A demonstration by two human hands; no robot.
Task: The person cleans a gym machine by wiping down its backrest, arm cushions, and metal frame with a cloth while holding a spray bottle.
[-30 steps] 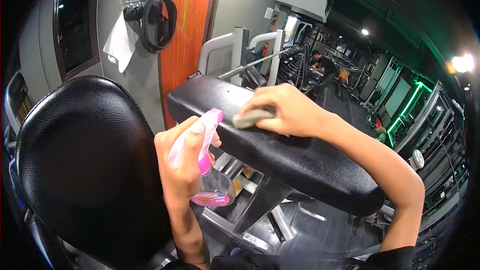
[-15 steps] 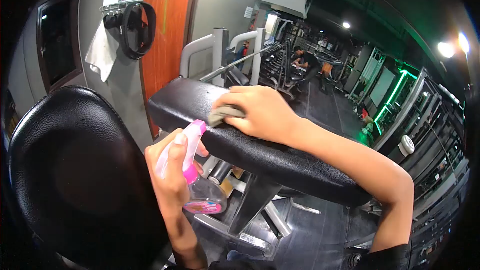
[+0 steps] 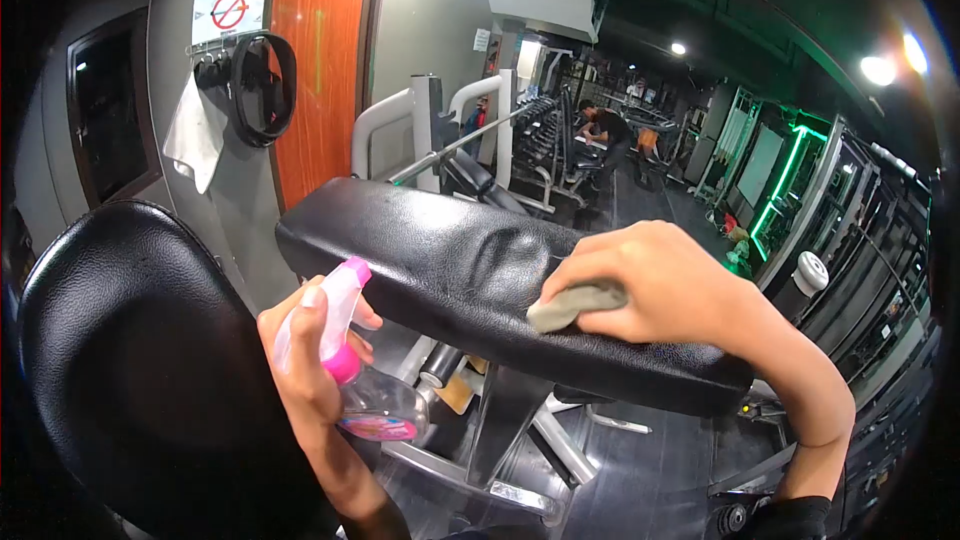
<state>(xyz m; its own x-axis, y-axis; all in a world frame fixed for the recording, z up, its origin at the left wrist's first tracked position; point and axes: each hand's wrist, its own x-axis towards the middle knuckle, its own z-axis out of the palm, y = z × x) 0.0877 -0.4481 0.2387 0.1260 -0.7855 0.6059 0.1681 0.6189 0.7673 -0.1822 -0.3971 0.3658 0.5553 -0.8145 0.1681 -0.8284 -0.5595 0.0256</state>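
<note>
our left hand (image 3: 298, 352) grips the bottle (image 3: 385, 400), our right hand (image 3: 665, 285) bunches the cloth (image 3: 572, 307) on the pad (image 3: 400, 230); flat, even pressure works best!

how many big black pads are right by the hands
2: the rounded pad beside the left hand, and the long pad under the right hand. Others farther back could be hidden.

Left grip (image 3: 303, 365) upright, curled; right grip (image 3: 655, 280) curled, palm-down
</note>
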